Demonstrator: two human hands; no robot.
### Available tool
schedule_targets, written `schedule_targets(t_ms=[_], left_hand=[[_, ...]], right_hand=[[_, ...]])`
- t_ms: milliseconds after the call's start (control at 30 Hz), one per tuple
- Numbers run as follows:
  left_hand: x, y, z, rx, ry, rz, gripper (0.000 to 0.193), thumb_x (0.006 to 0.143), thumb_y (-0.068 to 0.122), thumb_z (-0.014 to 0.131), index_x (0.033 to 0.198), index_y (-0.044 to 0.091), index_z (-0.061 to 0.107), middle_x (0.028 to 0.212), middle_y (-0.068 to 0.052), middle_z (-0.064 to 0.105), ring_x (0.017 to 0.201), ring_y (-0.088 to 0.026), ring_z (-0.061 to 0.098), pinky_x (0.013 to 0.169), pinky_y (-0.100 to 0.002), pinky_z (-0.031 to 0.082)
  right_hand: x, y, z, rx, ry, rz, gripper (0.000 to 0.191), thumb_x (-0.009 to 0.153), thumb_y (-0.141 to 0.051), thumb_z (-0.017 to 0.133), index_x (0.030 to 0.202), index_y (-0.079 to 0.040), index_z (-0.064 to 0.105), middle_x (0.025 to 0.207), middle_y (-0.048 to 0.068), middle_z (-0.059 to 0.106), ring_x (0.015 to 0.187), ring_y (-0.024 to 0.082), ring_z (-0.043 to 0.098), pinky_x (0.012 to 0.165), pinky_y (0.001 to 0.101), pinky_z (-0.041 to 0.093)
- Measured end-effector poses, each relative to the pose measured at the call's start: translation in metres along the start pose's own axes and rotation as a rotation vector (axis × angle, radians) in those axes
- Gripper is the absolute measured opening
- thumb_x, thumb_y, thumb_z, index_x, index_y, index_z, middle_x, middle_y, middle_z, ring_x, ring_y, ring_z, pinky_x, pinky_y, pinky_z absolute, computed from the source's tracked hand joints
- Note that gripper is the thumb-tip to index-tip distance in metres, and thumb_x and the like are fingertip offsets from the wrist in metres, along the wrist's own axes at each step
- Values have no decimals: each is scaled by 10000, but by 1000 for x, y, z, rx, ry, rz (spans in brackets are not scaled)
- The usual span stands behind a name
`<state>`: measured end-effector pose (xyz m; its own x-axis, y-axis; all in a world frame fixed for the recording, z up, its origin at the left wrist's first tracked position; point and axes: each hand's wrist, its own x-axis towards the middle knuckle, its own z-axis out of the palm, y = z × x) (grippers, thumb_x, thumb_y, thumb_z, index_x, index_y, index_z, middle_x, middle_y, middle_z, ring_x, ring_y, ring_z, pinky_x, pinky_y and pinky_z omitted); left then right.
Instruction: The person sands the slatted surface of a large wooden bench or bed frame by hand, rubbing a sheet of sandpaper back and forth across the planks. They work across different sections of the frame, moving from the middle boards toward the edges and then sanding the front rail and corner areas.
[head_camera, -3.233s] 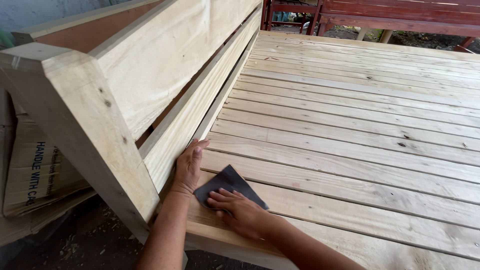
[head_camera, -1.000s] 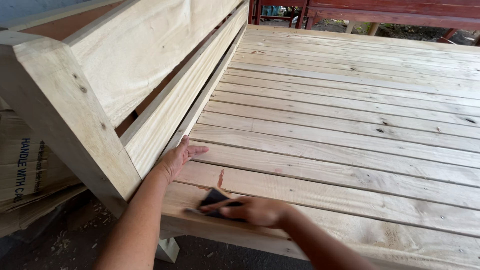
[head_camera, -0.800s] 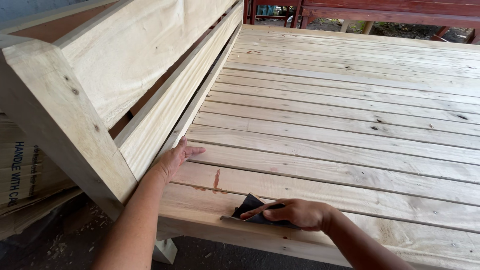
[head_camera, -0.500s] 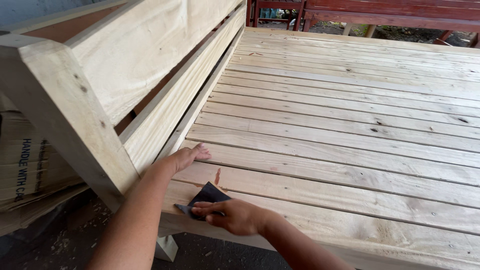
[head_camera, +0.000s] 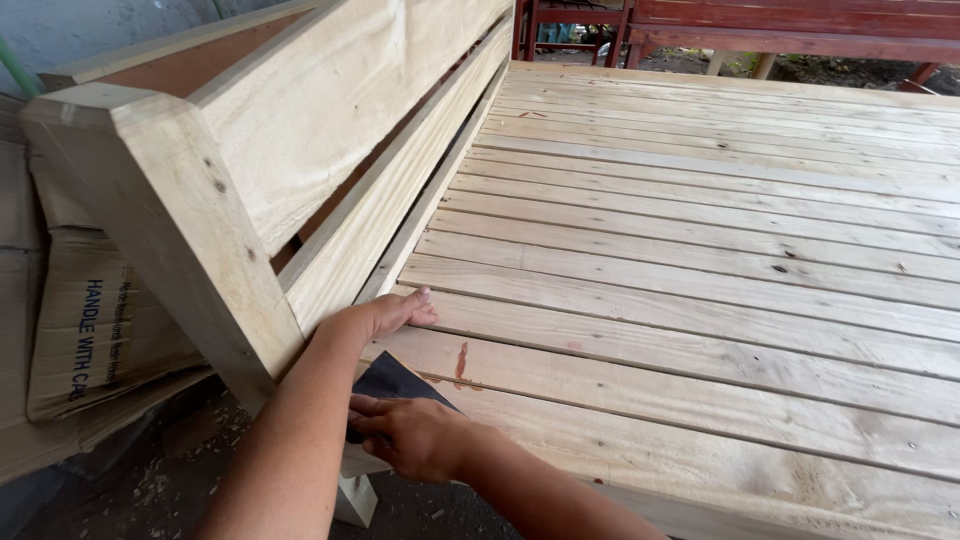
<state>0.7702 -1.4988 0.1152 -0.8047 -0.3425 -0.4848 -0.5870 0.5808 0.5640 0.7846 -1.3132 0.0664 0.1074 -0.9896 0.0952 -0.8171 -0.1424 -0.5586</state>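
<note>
Since half a second ago our right hand (head_camera: 415, 437) has slid the sandpaper (head_camera: 395, 382) further left, to the near corner of the bench (head_camera: 700, 300). Our fingers curl and press down on the dark sheet, pinning it flat against the front slat; part of it pokes out above the knuckles. Our left hand (head_camera: 380, 315) lies open, fingers together, resting on the slat just beside the lower back rail (head_camera: 390, 200). Close to the sandpaper sits 1 reddish stain (head_camera: 461, 363). Flattened cardboard (head_camera: 90, 320) leans behind the corner post (head_camera: 170, 220), holding nothing we can see.
</note>
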Motion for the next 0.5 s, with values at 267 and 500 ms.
schedule_targets(t_ms=[267,500], left_hand=[[11,-11,-2,9,-16,101,741,991,649,137,1438,286,604,1622,140,437,1561,-142,251,1292,-356,122],[10,-7,2,-33,25,110,787,999,660,133,1431,228,628,1586,102,500,1549,-145,294,1292,-361,129]], right_hand=[[-81,8,-21,-11,-5,85,551,1008,-213,514,1544,-94,462,1658,121,388,1512,299,385,1217,401,331],[-6,-6,9,-99,56,1,573,1011,-229,534,1551,-78,415,1659,138,361,1503,352,352,1194,447,318]])
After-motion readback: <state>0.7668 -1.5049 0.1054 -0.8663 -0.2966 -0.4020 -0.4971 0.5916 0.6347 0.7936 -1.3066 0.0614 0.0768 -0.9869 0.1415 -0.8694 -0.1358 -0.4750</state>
